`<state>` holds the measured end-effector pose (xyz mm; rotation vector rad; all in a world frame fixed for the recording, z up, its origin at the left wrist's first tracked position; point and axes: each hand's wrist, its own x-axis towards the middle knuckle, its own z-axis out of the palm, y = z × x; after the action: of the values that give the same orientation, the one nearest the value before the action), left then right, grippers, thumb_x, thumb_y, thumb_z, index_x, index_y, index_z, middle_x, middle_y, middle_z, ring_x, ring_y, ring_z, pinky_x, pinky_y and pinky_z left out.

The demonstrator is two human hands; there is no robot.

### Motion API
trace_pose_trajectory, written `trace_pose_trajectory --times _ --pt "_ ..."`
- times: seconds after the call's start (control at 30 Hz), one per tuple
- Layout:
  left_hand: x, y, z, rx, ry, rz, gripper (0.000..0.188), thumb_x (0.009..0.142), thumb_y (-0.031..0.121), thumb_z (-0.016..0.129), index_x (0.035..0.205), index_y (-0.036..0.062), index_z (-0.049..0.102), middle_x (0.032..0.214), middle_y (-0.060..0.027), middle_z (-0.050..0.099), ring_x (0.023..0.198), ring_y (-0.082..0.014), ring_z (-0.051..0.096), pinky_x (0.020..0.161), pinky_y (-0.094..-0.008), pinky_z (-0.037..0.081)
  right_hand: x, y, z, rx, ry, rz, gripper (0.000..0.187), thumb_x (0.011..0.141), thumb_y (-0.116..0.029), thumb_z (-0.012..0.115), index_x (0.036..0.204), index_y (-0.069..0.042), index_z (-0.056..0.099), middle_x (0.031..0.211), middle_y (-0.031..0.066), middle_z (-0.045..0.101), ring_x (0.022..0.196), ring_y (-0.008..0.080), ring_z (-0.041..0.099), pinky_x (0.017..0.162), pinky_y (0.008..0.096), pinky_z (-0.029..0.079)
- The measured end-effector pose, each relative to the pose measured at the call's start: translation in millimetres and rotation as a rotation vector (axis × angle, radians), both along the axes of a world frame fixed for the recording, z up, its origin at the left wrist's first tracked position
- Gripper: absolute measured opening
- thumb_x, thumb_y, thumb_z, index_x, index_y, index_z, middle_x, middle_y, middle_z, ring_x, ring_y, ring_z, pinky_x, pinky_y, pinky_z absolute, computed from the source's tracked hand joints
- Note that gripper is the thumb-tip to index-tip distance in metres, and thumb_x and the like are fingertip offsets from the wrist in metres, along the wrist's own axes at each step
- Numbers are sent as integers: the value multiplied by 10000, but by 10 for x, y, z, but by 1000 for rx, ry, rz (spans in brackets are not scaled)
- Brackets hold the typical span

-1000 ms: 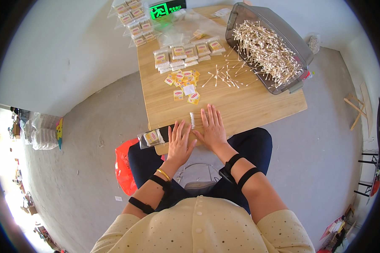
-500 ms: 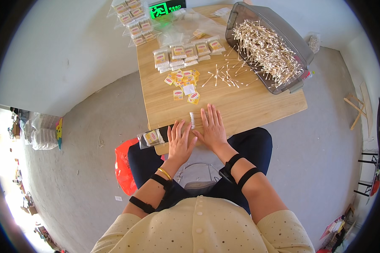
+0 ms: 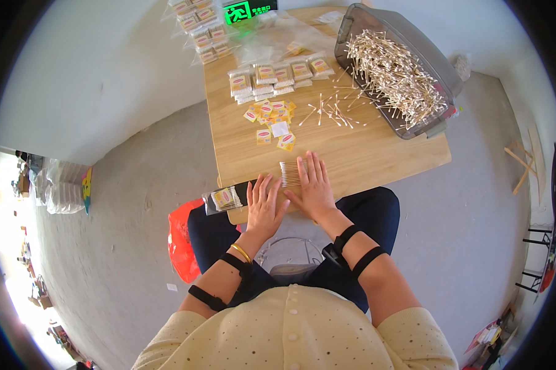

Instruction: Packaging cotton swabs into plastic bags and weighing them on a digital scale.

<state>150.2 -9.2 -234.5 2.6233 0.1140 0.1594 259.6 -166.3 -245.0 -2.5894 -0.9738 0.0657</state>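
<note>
A row of cotton swabs (image 3: 288, 173) lies side by side near the front edge of the wooden table. My right hand (image 3: 315, 189) rests flat over the row's right part, fingers stretched out, hiding some of the swabs. At the row's left, my left hand (image 3: 265, 203) has its fingers spread, with the tips over the right end of a dark strip (image 3: 242, 192). On that strip, left of my fingers, sits a clear packet of swabs with a yellow card (image 3: 225, 198). Neither hand grips anything.
Yellow-and-white cards (image 3: 272, 114) lie beyond the swab row. Behind them are stacked swab packs (image 3: 265, 75) and clear plastic bags (image 3: 272, 40). A grey bin (image 3: 384, 20) tipped toward me spills loose swabs (image 3: 333, 111) at the right. A red bag (image 3: 182, 240) hangs below the table's left.
The view has shifted slightly, moving the table a little to the right in the picture. Both hands keep nearly the same place and pose beside the swab row.
</note>
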Motion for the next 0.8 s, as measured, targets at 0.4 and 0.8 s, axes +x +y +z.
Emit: trace_pose_trajectory --times 0.4,0.8 --pt "-44 23 54 64 -1 -71 552 1009 365 580 1518 184 467 1579 -221 318 1504 -448 231 1231 -631 143 275 -16 276 314 1 58 145 756 -83 752 841 -138 648 990 53 553 1013 298 546 862 434 456" --pt "-61 25 29 79 -36 -88 559 991 325 615 1509 180 464 1586 -213 316 1515 -447 229 1236 -617 151 420 76 251 149 -94 245 109 752 -76 740 766 -126 644 950 24 565 1004 252 553 870 402 450"
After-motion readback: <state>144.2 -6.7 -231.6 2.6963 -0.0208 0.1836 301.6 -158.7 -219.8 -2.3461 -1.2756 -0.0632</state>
